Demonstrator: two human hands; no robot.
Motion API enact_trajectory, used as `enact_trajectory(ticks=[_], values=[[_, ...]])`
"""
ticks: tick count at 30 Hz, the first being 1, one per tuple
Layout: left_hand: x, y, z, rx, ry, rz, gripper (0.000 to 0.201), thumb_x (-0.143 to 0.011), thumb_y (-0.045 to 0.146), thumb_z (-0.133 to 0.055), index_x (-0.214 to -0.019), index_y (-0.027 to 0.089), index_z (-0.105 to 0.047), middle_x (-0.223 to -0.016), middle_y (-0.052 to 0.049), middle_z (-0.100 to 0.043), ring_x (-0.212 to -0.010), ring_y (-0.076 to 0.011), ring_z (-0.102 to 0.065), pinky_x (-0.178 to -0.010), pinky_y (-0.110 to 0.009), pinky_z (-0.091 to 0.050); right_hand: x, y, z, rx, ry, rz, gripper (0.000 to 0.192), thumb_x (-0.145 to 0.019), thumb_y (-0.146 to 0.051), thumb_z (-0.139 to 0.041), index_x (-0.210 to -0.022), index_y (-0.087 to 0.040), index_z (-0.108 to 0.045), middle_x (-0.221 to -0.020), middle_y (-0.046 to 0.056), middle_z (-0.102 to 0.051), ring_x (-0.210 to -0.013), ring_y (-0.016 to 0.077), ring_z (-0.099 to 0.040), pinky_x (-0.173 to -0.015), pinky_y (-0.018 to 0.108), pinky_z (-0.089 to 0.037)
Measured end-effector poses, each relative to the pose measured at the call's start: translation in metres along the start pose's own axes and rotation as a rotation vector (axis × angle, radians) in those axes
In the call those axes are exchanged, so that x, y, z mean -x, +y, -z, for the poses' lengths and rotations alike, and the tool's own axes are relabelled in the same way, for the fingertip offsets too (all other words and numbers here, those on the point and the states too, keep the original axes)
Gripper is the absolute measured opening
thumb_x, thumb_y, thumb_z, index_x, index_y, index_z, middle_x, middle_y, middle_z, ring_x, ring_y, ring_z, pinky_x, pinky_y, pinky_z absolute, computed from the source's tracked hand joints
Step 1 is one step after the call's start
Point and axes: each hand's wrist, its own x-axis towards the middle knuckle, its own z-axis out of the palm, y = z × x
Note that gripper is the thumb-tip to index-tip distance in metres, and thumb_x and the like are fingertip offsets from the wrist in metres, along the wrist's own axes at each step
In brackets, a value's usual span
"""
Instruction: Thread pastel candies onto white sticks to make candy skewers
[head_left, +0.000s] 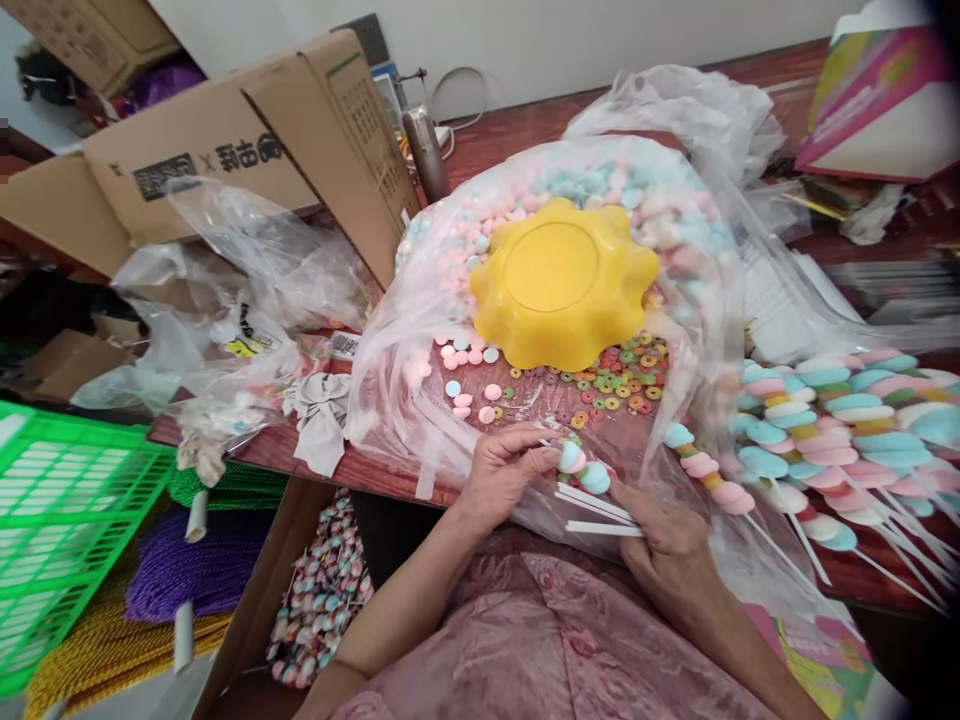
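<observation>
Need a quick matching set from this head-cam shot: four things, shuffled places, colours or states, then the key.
1. Scalloped bowl
2. Loose white sticks
3. Plastic basket
4. Cardboard box

A. Green, at the picture's left edge
B. Flaps open
C. Yellow, base up
D. Held in the right hand

Pairs: 1-C, 2-D, 3-A, 4-B

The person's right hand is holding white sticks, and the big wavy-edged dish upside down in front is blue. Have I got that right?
Not quite: the head view shows that the wavy-edged dish is yellow, not blue. The right hand is indeed holding white sticks.
</observation>
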Motion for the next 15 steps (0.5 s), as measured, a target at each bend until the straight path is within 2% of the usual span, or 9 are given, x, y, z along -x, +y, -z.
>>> enact_trajectory(ticks=[5, 9, 13, 15], values=[[0.000, -0.002, -0.008, 0.013, -0.080, 0.047, 0.033, -0.059, 0.046, -0.090, -0.080, 0.022, -0.082, -0.088, -0.005, -0.076, -0.084, -0.0181, -0.068, -0.081, -0.030, -0.054, 0.002, 0.007, 0.003, 0.038, 0.054, 0.089, 0.054, -0.078, -0.003, -0.042, -0.127, -0.019, -0.061, -0.099, 0.009, -0.077, -0.084, 0.0241, -0.076, -0.070, 0.031, -0.062], [0.003, -0.008, -0.012, 0.062, -0.112, 0.120, 0.037, -0.057, 0.047, -0.090, -0.082, 0.020, -0.082, -0.083, -0.004, -0.075, -0.073, -0.0150, -0.064, -0.073, -0.028, -0.053, 0.000, 0.008, 0.001, 0.031, 0.040, 0.091, 0.060, -0.077, -0.003, -0.042, -0.132, -0.023, -0.057, -0.099, 0.007, -0.077, -0.084, 0.0245, -0.076, -0.068, 0.031, -0.061], [0.007, -0.004, -0.005, 0.039, -0.173, 0.105, 0.043, -0.069, 0.048, -0.084, -0.099, 0.019, -0.079, -0.084, -0.004, -0.073, -0.065, -0.0120, -0.061, -0.062, -0.025, -0.051, 0.000, 0.008, 0.002, 0.032, 0.049, 0.035, 0.055, -0.080, -0.007, -0.044, -0.128, -0.027, -0.060, -0.096, 0.004, -0.076, -0.076, 0.0232, -0.074, -0.065, 0.031, -0.058], [0.005, 0.003, 0.010, -0.100, -0.091, -0.008, 0.047, -0.075, 0.047, -0.080, -0.112, 0.018, -0.074, -0.085, -0.004, -0.072, -0.066, -0.0131, -0.062, -0.063, -0.027, -0.053, 0.003, 0.012, 0.008, 0.065, 0.072, -0.068, 0.045, -0.082, -0.011, -0.049, -0.120, -0.029, -0.066, -0.090, 0.004, -0.075, -0.065, 0.0217, -0.070, -0.061, 0.031, -0.055]])
